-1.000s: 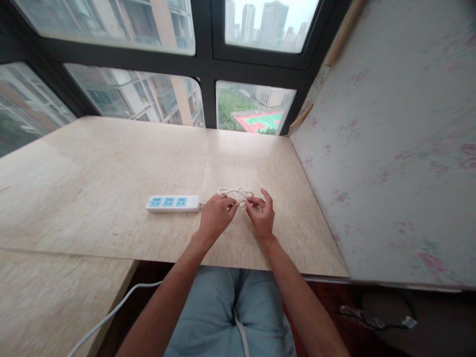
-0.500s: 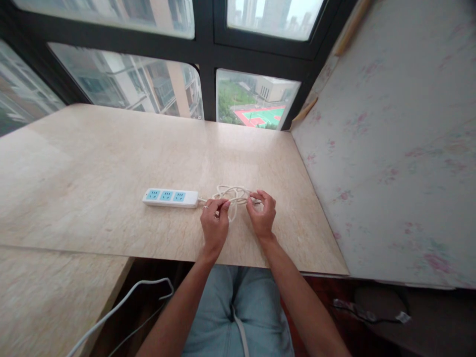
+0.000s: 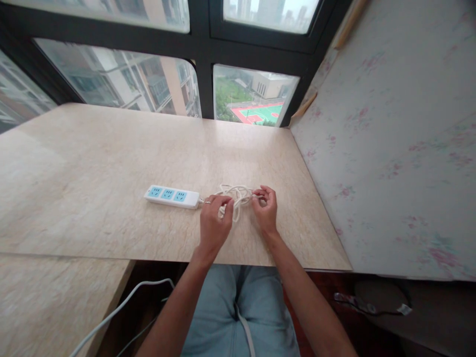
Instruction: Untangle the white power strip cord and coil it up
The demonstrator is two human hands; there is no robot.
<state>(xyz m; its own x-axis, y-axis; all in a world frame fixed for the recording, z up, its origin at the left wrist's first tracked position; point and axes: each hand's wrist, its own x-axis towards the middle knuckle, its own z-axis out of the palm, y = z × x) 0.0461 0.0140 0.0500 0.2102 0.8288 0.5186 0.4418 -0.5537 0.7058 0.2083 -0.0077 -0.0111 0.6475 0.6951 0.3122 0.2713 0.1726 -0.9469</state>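
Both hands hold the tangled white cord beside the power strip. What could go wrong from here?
1. The left hand and right hand pinch the looped cord from both sides; pulling apart may tighten the loops into a knot.
2. The cord joins the power strip, which lies on the table; a tug could drag it.

Light-blue jeans (image 3: 219, 317), ring (image 3: 207, 202) on left hand (image 3: 212, 221)

I read the tabletop (image 3: 92, 158) as bare to the left and toward the far side, so passage there is free. The power strip (image 3: 172, 196) lies just left of the left hand (image 3: 213, 223). The coiled cord (image 3: 238, 196) fills the gap between that hand and the right hand (image 3: 266, 210). The papered wall (image 3: 390, 148) closes the right side, and the window frame (image 3: 203, 49) closes the far edge.
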